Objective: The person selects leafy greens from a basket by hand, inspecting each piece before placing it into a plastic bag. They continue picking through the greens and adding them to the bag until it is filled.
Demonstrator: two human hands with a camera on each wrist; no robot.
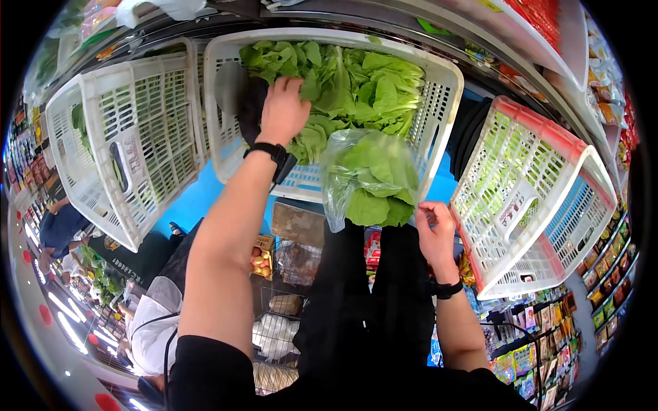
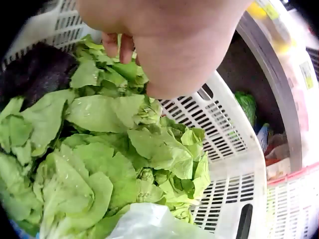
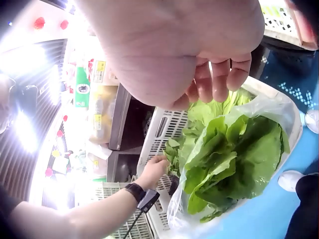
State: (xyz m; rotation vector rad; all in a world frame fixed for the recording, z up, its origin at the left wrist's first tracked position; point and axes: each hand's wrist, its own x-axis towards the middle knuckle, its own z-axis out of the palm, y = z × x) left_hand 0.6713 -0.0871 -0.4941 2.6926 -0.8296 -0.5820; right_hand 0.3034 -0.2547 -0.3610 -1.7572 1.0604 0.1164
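In the head view my left hand (image 1: 284,109) reaches into a white crate (image 1: 449,89) of green lettuce (image 1: 384,85). Its curled fingers grip leaves at the crate's left part; the right wrist view shows the left hand (image 3: 155,169) at the leaf edge. Dark purple-black material (image 2: 37,72) lies beside the greens. A clear plastic bag (image 1: 336,171) with big lettuce leaves (image 3: 254,154) inside sits at the crate's front rim. Close by the bag's right side is my right hand (image 1: 436,233), with loosely bent fingers (image 3: 204,84) and nothing between them.
Another white crate (image 1: 130,137) stands tilted at the left, and a white-and-red crate (image 1: 528,198) at the right. Below are a box of round produce (image 1: 261,262) and wrapped goods (image 1: 298,264). Shelves of packets (image 1: 534,349) line the lower right. People (image 1: 154,322) are at the left.
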